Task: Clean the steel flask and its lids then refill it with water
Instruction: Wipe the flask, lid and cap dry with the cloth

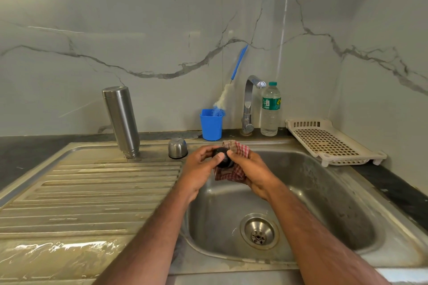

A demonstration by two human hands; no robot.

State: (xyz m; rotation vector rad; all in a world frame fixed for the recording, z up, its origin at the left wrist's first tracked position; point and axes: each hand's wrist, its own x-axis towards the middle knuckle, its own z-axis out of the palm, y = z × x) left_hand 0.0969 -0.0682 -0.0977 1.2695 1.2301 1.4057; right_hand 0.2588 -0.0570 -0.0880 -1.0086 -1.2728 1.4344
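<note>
The steel flask (121,120) stands upside down on the drainboard at the back left, mouth down. Its steel cup lid (177,148) sits upside down just right of it. Over the sink basin (324,203), my left hand (200,171) grips a small black inner lid (221,157). My right hand (252,172) holds a red-and-white checked cloth (231,170) wrapped against that lid, thumb on top of it.
A blue cup (211,126) with a blue-handled bottle brush (228,90) stands behind the sink by the tap (249,104). A plastic water bottle (270,110) is right of the tap. A cream perforated tray (328,143) lies at the right. The drainboard (92,192) is wet.
</note>
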